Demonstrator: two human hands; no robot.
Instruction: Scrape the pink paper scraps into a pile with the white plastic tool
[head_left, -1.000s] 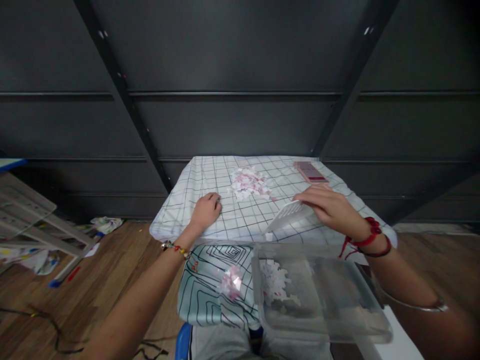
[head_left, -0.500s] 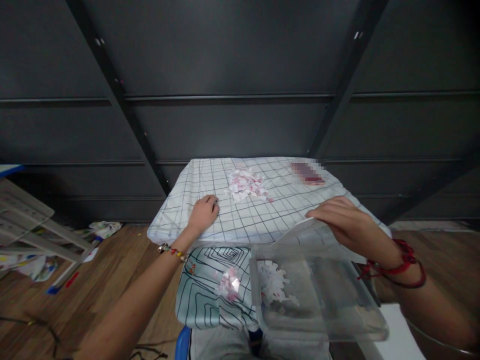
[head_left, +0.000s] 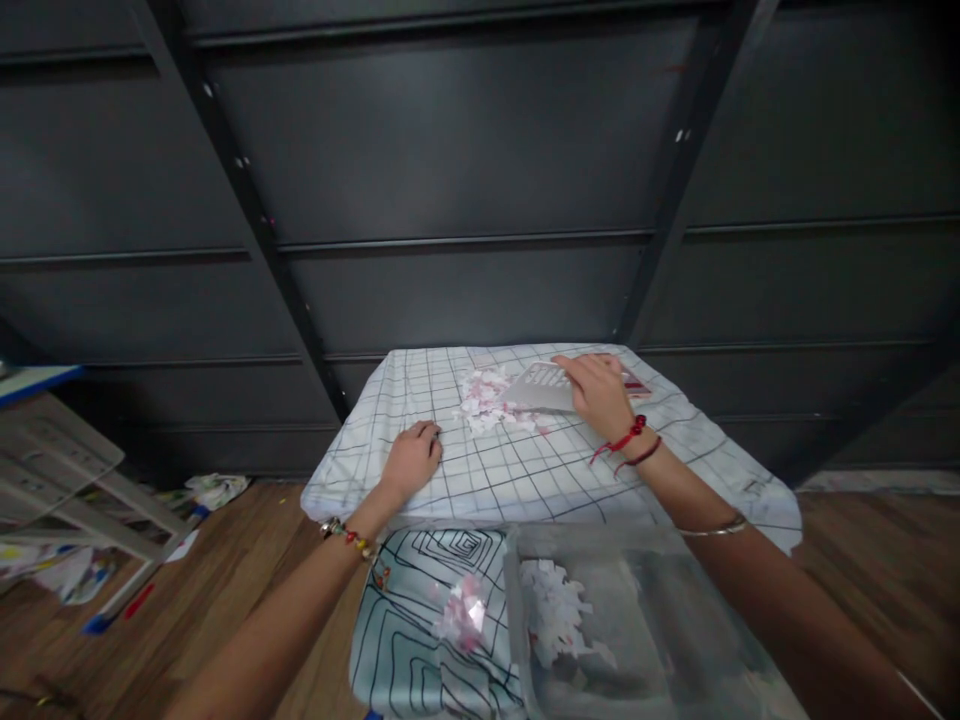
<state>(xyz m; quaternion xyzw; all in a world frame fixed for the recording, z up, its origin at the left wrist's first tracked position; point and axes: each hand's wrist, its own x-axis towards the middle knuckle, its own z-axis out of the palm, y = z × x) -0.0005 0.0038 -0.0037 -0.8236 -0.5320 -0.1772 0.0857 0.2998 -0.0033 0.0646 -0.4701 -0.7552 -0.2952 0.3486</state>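
Note:
My right hand [head_left: 600, 392] grips the right end of a thin, pale grey-white card [head_left: 547, 388] with rows of markings, too blurred to read. The card is tilted, and its left edge reaches the pile of white and pink paper scraps [head_left: 487, 398] on the checked cloth [head_left: 480, 480]. My left hand [head_left: 412, 460] rests on the cloth to the left of the pile, fingers loosely extended and holding nothing. Close to my body, a clear plastic box [head_left: 652, 610] holds white paper pieces [head_left: 555, 605] along its left side.
Left of the box, a small heap of pink and white scraps [head_left: 463, 610] lies on a teal patterned cloth [head_left: 405, 640]. A reddish flat object [head_left: 637, 384] is partly hidden behind my right hand. A dark panelled wall [head_left: 465, 150] rises behind, and a grey-white frame [head_left: 67, 470] stands at left.
My right hand has moved forward and left with the card, from above the box to the scrap pile. My left hand stays on the cloth. The view has tilted up slightly.

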